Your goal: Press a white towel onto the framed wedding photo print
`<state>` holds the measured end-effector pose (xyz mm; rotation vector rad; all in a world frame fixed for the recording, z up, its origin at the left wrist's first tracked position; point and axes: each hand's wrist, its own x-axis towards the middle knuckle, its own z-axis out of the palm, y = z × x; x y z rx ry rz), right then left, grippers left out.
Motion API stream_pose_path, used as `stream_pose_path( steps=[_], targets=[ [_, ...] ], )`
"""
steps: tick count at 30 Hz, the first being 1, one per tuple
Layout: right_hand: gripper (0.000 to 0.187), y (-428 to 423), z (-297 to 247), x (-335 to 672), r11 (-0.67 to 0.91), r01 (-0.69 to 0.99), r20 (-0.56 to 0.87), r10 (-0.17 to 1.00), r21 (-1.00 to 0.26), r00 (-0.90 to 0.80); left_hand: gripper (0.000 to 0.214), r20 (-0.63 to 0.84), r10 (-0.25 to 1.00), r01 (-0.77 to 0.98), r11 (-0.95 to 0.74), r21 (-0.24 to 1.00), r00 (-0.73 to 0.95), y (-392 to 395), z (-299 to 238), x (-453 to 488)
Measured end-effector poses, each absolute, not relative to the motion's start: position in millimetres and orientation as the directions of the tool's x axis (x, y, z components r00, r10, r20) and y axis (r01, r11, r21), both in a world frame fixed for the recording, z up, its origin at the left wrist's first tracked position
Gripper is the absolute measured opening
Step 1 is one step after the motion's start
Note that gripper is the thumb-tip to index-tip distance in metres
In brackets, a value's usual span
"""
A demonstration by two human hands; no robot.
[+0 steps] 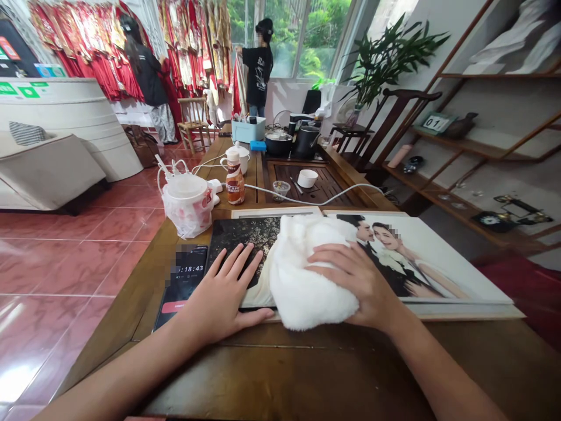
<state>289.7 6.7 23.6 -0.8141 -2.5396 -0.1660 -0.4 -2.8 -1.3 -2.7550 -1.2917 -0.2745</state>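
A large open photo album [438, 257] lies flat on the wooden table [307, 374], its right page showing a couple, its left page dark. My left hand [223, 295] rests flat with fingers spread on the album's left page and front edge. My right hand [359, 283] presses a fluffy white cloth [302, 275] down onto the middle of the album. A phone [184, 280] showing a timer lies just left of my left hand.
A plastic-wrapped white container [188, 202], a coffee bottle [235, 178], a white cable [333, 196], a small bowl [307, 178] and kettles [302, 140] stand farther back on the table. Shelves [491, 152] line the right wall. Two people stand by red garments at the back.
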Motion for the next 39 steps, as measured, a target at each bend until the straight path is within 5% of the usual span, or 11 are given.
stream_pose_path(
  steps=[10,16,21,29,34,39],
  targets=[
    [0.05,8.3,22.4,293.8,0.795,0.606,0.466,0.546,-0.027,-0.696,0.091,0.205,0.756,0.772,-0.635,0.003,0.621,-2.8,-1.6,-0.2],
    [0.041,2.8,20.4,284.2,0.857,0.514,0.486,0.467,-0.042,-0.739,0.088,0.159,0.757,0.767,-0.641,-0.004,0.634,-2.6,-1.3,-1.1],
    [0.042,10.2,24.3,295.3,0.784,0.62,0.477,0.559,-0.037,-0.678,0.092,0.165,0.765,0.775,-0.632,0.011,0.622,-2.6,-0.8,-0.4],
    [0.042,3.9,21.3,285.3,0.856,0.514,0.467,0.474,-0.047,-0.747,0.089,0.172,0.754,0.766,-0.643,-0.003,0.634,-1.9,-1.3,-0.9],
    [0.042,9.4,22.4,293.3,0.784,0.62,0.476,0.56,-0.039,-0.678,0.093,0.146,0.77,0.778,-0.628,0.005,0.621,-3.3,-0.6,-0.8],
    [0.042,1.7,20.6,282.0,0.852,0.52,0.463,0.486,-0.06,-0.741,0.09,0.114,0.77,0.775,-0.632,0.001,0.628,-2.6,0.5,-0.7]
  ],
)
